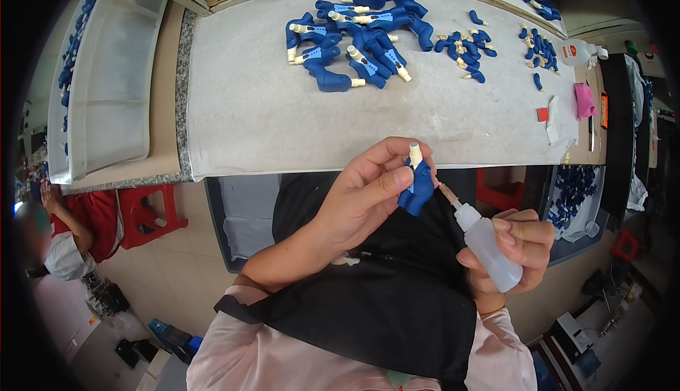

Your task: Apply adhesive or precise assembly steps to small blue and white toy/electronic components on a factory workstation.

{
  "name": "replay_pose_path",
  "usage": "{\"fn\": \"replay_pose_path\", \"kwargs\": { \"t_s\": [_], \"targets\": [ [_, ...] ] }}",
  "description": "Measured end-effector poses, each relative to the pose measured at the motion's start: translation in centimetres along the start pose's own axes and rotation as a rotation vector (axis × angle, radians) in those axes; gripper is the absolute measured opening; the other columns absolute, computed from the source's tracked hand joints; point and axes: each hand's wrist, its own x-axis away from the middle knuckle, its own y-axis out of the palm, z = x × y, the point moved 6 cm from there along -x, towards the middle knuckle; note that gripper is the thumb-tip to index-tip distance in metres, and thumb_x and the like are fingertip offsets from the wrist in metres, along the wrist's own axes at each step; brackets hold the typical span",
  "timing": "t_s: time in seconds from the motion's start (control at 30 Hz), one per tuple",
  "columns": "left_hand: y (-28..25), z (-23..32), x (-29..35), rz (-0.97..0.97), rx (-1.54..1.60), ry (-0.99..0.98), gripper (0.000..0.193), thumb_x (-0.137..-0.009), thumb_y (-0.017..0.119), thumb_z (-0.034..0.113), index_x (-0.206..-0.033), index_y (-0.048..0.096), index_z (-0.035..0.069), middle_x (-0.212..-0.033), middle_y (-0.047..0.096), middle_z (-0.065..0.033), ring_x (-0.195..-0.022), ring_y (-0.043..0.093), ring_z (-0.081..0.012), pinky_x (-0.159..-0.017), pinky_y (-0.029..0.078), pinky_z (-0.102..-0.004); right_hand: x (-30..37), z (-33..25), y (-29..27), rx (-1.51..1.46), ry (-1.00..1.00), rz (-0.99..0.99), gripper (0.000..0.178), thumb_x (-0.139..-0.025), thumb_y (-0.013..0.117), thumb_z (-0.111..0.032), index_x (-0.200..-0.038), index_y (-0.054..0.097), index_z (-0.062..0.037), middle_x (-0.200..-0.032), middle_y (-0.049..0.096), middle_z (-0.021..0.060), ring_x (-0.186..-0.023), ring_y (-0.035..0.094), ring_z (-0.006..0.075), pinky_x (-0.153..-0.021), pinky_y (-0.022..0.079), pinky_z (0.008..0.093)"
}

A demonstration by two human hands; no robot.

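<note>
Between the thumb and fingers of my left hand [368,193] is a small blue doll torso [416,189] with a cream neck peg pointing up. My right hand [520,246] is wrapped round a translucent white squeeze bottle [494,253], tilted so its thin nozzle points up and left. The nozzle tip is close beside the torso's right side; whether they touch I cannot tell. Both hands are in front of the table's near edge, above my black apron [382,306].
On the white-covered table [283,129] lie a heap of blue torsos [368,26] and two clusters of small blue arm-like pieces [464,51]. A white bottle [577,52] and pink cloth [584,100] are at right. A clear bin [120,72] stands left; another person [71,231] sits beyond.
</note>
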Motion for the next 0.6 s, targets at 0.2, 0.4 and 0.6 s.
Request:
{"fn": "replay_pose_path", "kwargs": {
  "t_s": [0.2, 0.4, 0.6],
  "targets": [
    [0.06, 0.09, 0.01, 0.008, -0.002, -0.001, 0.027, -0.082, 0.051, 0.014, -0.107, 0.047, 0.005, -0.097, 0.049, -0.0105, -0.092, 0.05, -0.0194, -0.079, 0.04, -0.0307, -0.1, -0.06, 0.03, 0.008, 0.006, -0.018, 0.045, -0.056, 0.077, -0.025, -0.086, 0.049, -0.0066, -0.078, 0.045, 0.0058, -0.059, 0.048, 0.0141, -0.051, 0.039, 0.0229],
    [-0.08, 0.08, -0.08, -0.029, -0.002, 0.001, 0.025, -0.084, 0.05, 0.012, -0.108, 0.046, 0.005, -0.099, 0.049, -0.0077, -0.093, 0.049, -0.0167, -0.08, 0.039, -0.0289, -0.45, -0.16, 0.17, -0.02, 0.008, -0.102, 0.045, -0.056, 0.077, -0.025, -0.087, 0.049, -0.0061, -0.077, 0.045, 0.0061, -0.059, 0.048, 0.0141, -0.05, 0.04, 0.0228],
    [0.0, 0.07, -0.08, -0.064, 0.009, -0.001, 0.024, -0.085, 0.048, 0.011, -0.108, 0.046, 0.005, -0.102, 0.049, -0.0051, -0.094, 0.048, -0.0142, -0.083, 0.038, -0.0273, -0.43, -0.22, 0.18, -0.021, 0.01, -0.101, 0.044, -0.057, 0.077, -0.025, -0.085, 0.05, -0.0055, -0.077, 0.045, 0.0058, -0.059, 0.048, 0.0139, -0.051, 0.041, 0.0227]
  ]
}}
